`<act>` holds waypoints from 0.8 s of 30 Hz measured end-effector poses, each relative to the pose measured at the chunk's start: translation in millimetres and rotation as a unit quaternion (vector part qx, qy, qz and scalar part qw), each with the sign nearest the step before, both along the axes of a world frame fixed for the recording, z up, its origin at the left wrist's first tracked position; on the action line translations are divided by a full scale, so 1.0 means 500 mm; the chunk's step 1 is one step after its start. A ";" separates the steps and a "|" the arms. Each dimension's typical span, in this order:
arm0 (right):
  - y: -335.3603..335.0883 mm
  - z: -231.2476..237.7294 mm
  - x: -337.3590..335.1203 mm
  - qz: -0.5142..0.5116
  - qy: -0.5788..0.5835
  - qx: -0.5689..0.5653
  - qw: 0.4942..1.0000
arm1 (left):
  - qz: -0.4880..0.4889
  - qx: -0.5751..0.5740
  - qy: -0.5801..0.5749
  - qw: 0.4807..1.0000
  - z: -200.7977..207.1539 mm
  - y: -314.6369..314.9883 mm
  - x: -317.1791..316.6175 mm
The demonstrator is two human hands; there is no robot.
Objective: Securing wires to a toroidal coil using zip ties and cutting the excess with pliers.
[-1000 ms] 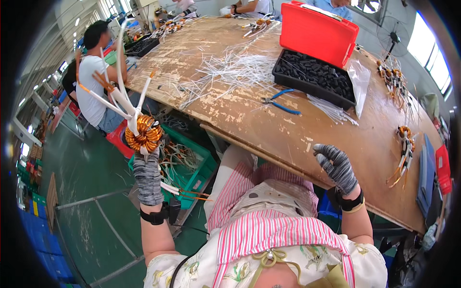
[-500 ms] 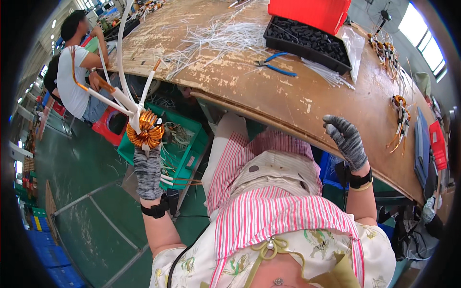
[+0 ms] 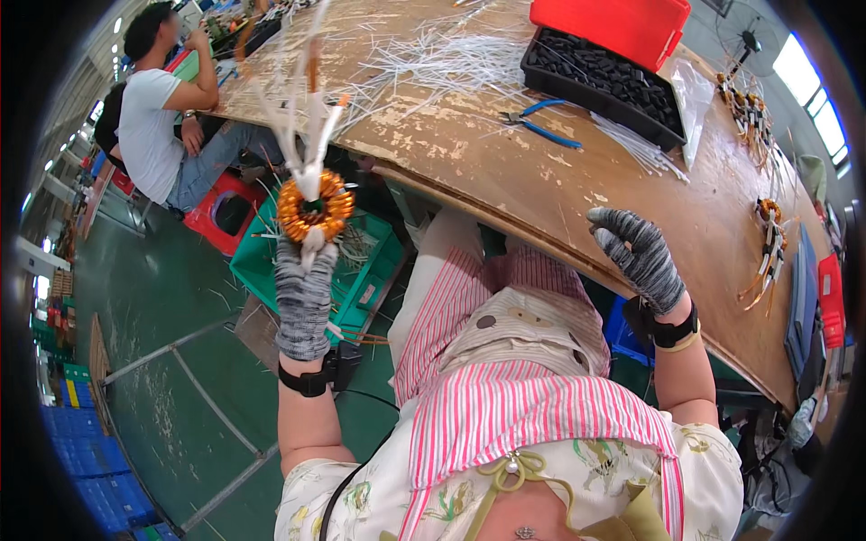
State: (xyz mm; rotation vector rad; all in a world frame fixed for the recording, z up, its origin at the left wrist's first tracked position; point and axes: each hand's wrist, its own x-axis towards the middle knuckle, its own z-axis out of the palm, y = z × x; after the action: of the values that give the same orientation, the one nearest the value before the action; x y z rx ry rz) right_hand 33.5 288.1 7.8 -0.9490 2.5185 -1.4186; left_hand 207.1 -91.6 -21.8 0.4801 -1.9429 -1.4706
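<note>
My left hand (image 3: pixel 304 293), in a grey striped knit glove, is closed on a copper-wound toroidal coil (image 3: pixel 316 207) held up left of the table edge. White-sleeved leads (image 3: pixel 311 153) with copper ends rise from the coil; some are blurred by motion. Below it sits a green bin (image 3: pixel 379 279) with cut wires and sleeves inside. My right hand (image 3: pixel 645 261), gloved alike, hovers by the table's near edge with its fingers curled and the fingertips drawn near the thumb. Nothing shows plainly in it; whether it pinches something small I cannot make out.
On the worn wooden table (image 3: pixel 487 180) lie a white sleeve pile (image 3: pixel 442 68), blue-handled cutters (image 3: pixel 546 126) and a black box of small black parts (image 3: pixel 604 86) with a red lid. More coils (image 3: pixel 767 216) rest at right. A co-worker (image 3: pixel 171 108) sits on a red stool at left.
The coil in my left hand has moved right and up and turned, so its central hole now faces me. My right hand stays curled near the table edge, shifted slightly.
</note>
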 end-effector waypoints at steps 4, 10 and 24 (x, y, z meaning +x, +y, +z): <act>-0.030 0.002 -0.047 0.043 -0.131 -0.092 0.986 | -0.067 -0.017 0.001 0.998 0.016 0.035 -0.062; -0.196 0.038 -0.134 0.153 -0.229 -0.162 0.948 | 0.051 -0.181 0.007 0.982 -0.024 0.046 -0.175; -0.488 -0.045 -0.337 0.124 -0.369 -0.377 0.840 | 0.034 -0.385 -0.077 0.919 -0.043 0.012 -0.311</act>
State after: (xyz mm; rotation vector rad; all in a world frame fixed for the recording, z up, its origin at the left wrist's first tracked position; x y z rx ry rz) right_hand -134.8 44.1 -14.5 -0.5634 1.2348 -2.1702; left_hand 51.6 -85.7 -43.2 0.2924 -2.3937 -0.5365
